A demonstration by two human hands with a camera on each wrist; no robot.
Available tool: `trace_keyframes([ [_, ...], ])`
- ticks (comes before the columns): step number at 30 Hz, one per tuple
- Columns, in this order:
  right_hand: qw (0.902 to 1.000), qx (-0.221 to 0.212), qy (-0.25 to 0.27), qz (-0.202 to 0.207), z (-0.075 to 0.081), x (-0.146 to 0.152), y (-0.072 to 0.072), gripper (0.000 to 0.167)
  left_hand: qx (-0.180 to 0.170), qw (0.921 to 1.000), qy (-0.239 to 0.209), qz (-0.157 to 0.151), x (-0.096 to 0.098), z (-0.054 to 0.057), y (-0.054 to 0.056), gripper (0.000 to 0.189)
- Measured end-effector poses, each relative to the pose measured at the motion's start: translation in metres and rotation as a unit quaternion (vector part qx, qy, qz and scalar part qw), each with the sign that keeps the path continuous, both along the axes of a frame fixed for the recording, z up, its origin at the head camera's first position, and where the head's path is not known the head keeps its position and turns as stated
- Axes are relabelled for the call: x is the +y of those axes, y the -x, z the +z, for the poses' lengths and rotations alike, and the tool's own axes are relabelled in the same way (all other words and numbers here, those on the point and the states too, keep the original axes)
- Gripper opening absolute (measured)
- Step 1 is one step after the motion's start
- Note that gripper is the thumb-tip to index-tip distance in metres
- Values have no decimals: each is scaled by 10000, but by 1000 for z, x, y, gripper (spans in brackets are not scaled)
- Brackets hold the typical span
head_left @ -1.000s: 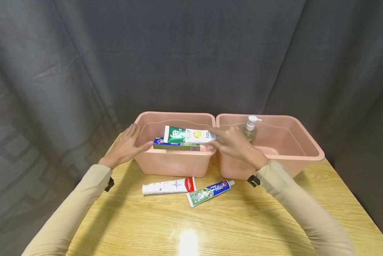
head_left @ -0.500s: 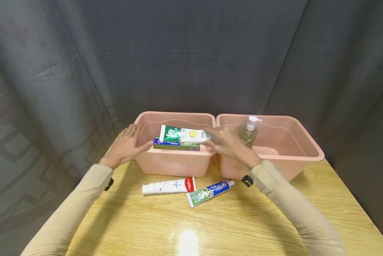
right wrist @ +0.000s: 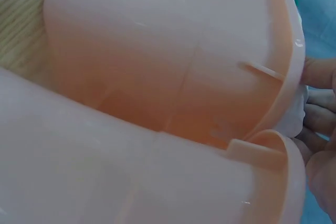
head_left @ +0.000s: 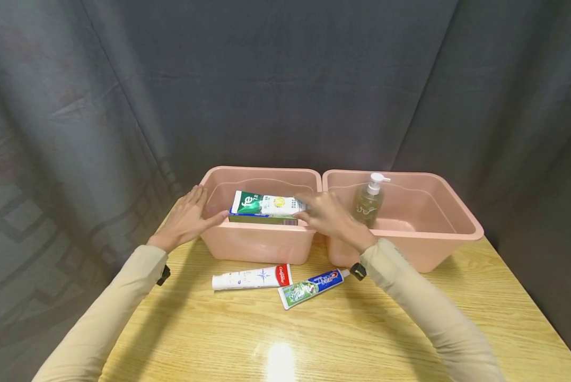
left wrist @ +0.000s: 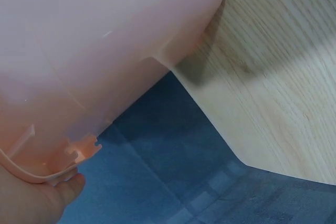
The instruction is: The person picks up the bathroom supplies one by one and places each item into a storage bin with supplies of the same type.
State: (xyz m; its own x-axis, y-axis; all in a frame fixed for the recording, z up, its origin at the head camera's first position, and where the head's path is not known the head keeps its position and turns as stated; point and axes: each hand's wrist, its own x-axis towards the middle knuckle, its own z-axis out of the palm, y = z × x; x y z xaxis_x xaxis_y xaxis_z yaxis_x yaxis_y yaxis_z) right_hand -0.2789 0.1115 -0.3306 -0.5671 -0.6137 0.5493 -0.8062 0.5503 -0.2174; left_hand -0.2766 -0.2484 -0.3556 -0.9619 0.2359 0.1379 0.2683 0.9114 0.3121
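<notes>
My left hand (head_left: 184, 220) rests on the left corner of the left pink bin (head_left: 261, 244), fingers extended along the side rim and thumb over the front rim. In the left wrist view this hand (left wrist: 37, 198) lies against the rim. My right hand (head_left: 330, 215) pinches a green-and-white toothpaste tube (head_left: 271, 203) near its cap end, which the fingers hide. The tube lies level inside the left bin's opening, overlapping a blue-and-green toothpaste box (head_left: 263, 219). The right wrist view shows the right hand's fingers (right wrist: 320, 74) at the bin rims, with the tube mostly hidden.
Beside the left bin stands a right pink bin (head_left: 438, 233) holding a clear pump bottle (head_left: 368, 207). A white-and-red toothpaste tube (head_left: 249, 278) and a blue-and-green toothpaste tube (head_left: 311, 289) lie on the wooden table (head_left: 218, 339) in front. Grey curtain (head_left: 285, 85) hangs behind.
The right hand has moved left with the green-and-white tube, bringing it farther over the box. More of the pump bottle shows now. The left hand has stayed in place.
</notes>
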Motion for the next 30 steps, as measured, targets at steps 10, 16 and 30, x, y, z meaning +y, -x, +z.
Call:
trace_keyframes([
  [10, 9987, -490, -70, 119, -8, -6, 4, 22, -43, 10000, 3, -48, -1, 0, -1, 107],
  [16, 9977, -618, -267, 54, -8, -8, 7, 23, -63, 10000, -4, -45, 0, 1, -1, 107],
  [30, 9964, -768, -360, -1, -8, -10, 11, 16, -30, 10000, -8, -72, 1, 1, -2, 105],
])
